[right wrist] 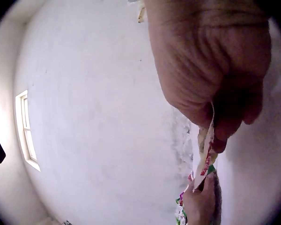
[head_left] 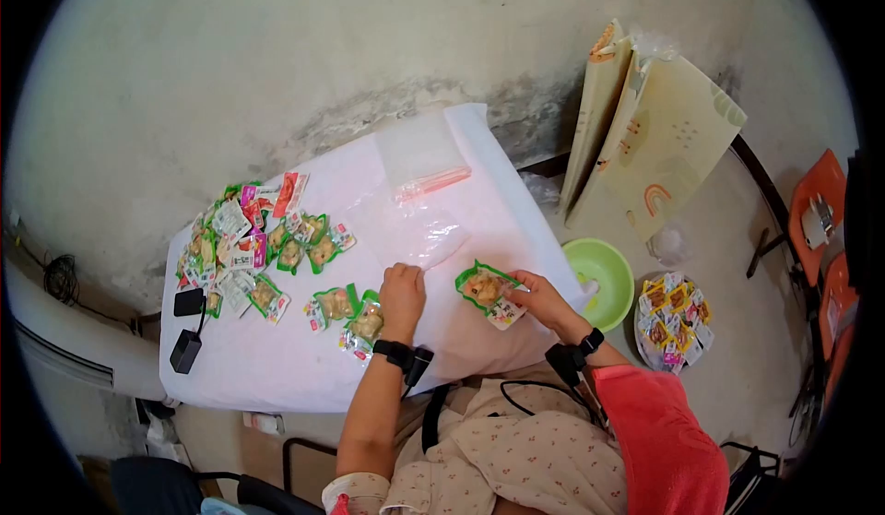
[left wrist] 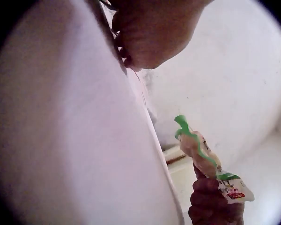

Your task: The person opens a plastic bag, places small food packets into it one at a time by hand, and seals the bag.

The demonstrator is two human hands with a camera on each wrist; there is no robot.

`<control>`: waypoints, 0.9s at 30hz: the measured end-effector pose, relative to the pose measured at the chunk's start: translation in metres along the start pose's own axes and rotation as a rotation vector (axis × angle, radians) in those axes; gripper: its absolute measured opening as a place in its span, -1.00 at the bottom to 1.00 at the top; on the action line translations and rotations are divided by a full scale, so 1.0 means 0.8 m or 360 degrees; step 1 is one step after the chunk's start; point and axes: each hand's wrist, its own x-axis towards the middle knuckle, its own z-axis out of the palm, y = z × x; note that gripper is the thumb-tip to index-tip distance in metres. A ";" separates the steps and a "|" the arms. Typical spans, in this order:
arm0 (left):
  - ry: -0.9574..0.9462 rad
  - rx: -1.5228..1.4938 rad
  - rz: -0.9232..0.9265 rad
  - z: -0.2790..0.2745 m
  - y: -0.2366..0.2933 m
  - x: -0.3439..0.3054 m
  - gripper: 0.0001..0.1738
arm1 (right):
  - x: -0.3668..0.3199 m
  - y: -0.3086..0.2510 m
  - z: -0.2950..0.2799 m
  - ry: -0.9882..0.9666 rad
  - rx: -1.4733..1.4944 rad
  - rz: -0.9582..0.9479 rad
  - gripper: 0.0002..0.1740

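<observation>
In the head view the right hand (head_left: 546,305) pinches the edge of a green-edged food packet (head_left: 483,287), which is held above the cloth; the right wrist view shows this right hand (right wrist: 215,70) from behind with the packet (right wrist: 206,157) seen edge-on. The left hand (head_left: 403,298) has its fingers curled down at the near edge of a clear plastic bag (head_left: 424,232); whether it pinches the bag is hidden. Close to the left hand lie two packets, one (head_left: 366,322) beside the wrist and another (head_left: 336,304) further left. Knuckles of the left hand (left wrist: 154,33) hide its fingertips in the left wrist view.
A heap of packets (head_left: 221,243) covers the table's left side, near two black devices (head_left: 186,351). Flat clear bags (head_left: 419,151) lie at the back. To the right on the floor stand a green basin (head_left: 619,284), a bowl of yellow packets (head_left: 676,317) and folded mats (head_left: 659,137).
</observation>
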 end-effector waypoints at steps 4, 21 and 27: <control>0.0109 -0.0214 -0.0103 0.000 0.001 -0.003 -0.91 | -0.002 -0.001 -0.002 -0.0019 0.0077 -0.0007 -0.71; 0.0032 0.0017 0.0110 -0.036 0.027 -0.021 -0.81 | 0.024 -0.017 0.029 -0.0135 -0.0077 0.0094 -0.66; 0.0078 0.0006 0.0261 -0.058 0.038 -0.047 -0.78 | 0.016 -0.013 0.035 -0.0316 0.0100 0.0157 -0.63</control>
